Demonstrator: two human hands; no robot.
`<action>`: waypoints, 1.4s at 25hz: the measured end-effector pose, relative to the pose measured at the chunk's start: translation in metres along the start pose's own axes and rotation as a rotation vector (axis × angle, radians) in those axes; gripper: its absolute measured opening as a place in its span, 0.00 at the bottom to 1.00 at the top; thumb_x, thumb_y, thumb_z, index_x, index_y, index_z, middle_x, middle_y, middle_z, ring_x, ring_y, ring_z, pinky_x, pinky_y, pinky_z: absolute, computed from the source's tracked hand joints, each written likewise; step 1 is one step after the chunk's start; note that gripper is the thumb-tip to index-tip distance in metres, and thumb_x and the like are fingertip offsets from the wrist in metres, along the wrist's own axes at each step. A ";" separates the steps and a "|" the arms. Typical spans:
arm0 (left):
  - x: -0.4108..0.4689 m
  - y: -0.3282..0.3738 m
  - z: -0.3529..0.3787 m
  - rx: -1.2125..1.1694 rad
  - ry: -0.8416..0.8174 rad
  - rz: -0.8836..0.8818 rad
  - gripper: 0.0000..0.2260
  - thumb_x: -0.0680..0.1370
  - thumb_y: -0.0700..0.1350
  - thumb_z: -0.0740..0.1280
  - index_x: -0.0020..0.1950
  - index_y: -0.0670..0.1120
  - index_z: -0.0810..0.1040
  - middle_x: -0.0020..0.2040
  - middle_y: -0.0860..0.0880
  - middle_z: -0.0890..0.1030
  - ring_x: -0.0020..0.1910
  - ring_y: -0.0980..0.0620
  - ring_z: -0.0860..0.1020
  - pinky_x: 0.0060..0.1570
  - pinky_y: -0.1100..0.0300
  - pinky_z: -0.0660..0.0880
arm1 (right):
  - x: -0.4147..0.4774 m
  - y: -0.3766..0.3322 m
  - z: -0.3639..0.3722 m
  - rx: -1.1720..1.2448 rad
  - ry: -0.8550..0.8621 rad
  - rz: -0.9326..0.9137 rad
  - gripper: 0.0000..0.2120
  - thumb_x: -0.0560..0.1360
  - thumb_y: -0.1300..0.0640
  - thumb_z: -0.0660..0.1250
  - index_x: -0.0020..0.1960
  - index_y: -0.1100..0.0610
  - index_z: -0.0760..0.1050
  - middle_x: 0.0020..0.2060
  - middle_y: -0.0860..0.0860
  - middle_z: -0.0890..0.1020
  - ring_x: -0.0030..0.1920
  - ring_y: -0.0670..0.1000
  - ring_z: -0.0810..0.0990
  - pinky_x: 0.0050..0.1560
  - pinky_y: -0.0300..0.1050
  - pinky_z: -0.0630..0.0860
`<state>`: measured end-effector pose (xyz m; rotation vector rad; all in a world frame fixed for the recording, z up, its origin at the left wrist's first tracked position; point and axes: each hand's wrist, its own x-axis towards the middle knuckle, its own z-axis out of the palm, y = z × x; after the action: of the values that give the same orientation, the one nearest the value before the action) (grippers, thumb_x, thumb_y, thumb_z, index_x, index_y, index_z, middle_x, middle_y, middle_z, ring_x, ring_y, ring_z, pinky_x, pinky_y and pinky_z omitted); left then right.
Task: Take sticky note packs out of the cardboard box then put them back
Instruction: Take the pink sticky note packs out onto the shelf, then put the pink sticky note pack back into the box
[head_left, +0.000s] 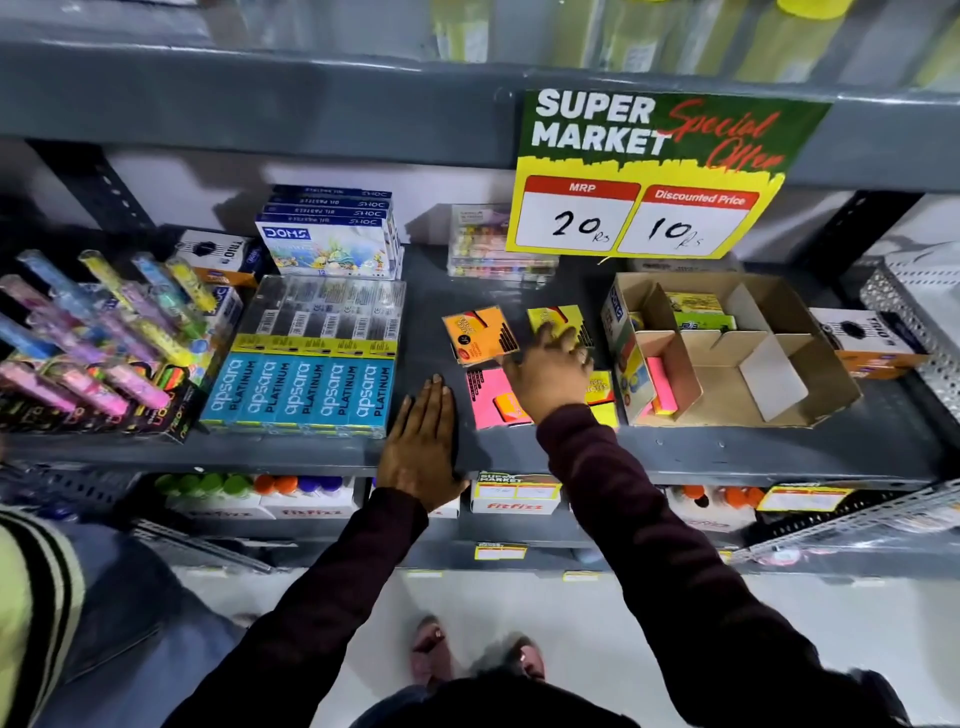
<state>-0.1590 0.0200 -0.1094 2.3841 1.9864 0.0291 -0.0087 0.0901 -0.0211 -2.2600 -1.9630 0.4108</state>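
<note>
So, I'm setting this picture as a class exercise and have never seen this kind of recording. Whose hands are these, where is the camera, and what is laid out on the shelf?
There is no machine here. A person wears one wide-angle camera on the head, so you look down along their own arms at a shop shelf.

The left hand lies flat and open on the shelf edge, holding nothing. The right hand reaches over sticky note packs lying on the shelf: an orange pack, a yellow pack under its fingers, a pink pack and another yellow one partly hidden by the wrist. Whether its grip has closed on a pack cannot be told.

To the right stands the open cardboard box, with a few packs inside. To the left lie blue Apsara pencil boxes. Above hangs a price sign.
</note>
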 end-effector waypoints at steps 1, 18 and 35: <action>0.000 0.000 0.000 -0.002 0.000 -0.003 0.50 0.68 0.62 0.66 0.74 0.38 0.39 0.78 0.40 0.44 0.77 0.45 0.43 0.74 0.50 0.40 | -0.008 0.011 0.000 -0.003 -0.006 0.049 0.37 0.77 0.42 0.62 0.75 0.64 0.55 0.74 0.68 0.58 0.72 0.69 0.62 0.72 0.65 0.61; -0.002 0.001 -0.006 -0.045 0.045 -0.007 0.48 0.67 0.61 0.67 0.75 0.38 0.47 0.78 0.39 0.51 0.77 0.44 0.50 0.75 0.49 0.47 | 0.042 0.019 -0.009 -0.005 -0.017 0.001 0.39 0.78 0.47 0.63 0.78 0.64 0.47 0.73 0.67 0.59 0.71 0.68 0.63 0.73 0.59 0.63; -0.001 0.001 0.001 0.037 0.037 -0.013 0.50 0.68 0.67 0.64 0.75 0.38 0.44 0.78 0.39 0.48 0.77 0.44 0.48 0.75 0.49 0.47 | -0.025 0.049 0.003 0.051 -0.072 0.147 0.37 0.74 0.46 0.69 0.74 0.63 0.56 0.70 0.65 0.65 0.71 0.67 0.64 0.68 0.60 0.68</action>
<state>-0.1587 0.0189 -0.1100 2.4104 2.0359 0.0357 0.0339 0.0581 -0.0342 -2.3975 -1.8009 0.5586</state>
